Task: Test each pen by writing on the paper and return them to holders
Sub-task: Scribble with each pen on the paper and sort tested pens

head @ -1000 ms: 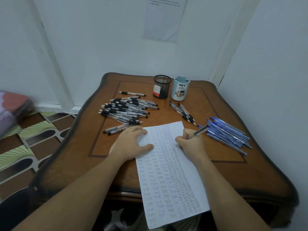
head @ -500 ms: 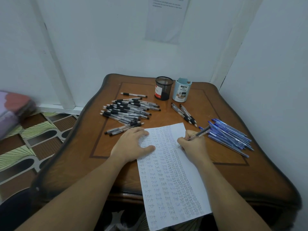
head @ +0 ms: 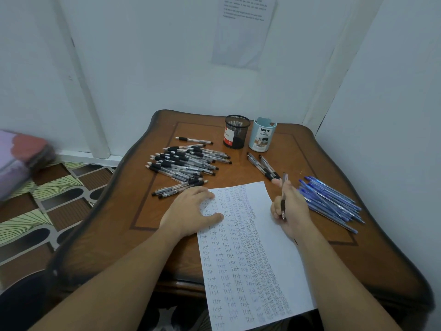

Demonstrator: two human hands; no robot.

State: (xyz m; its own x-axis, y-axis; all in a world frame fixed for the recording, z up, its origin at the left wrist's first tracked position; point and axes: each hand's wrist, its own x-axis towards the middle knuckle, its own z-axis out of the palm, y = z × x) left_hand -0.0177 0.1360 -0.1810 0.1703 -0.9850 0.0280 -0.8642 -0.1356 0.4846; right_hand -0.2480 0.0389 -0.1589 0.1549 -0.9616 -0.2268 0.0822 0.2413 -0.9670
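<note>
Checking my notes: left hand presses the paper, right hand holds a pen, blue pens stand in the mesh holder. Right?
No: the head view shows the blue pens piled on the table right of the paper, not in the mesh holder. Rest holds.

We see a brown wooden table (head: 301, 154) with wavy edges and a thin dark line inlaid just inside them. Its far edge stands close to a pale wall (head: 148, 58), where a printed sheet (head: 243, 32) hangs. Beyond the left edge lie patterned floor tiles (head: 47, 211), a blurred purple and red bundle (head: 19, 158) and a white upright strip (head: 83, 91).
</note>
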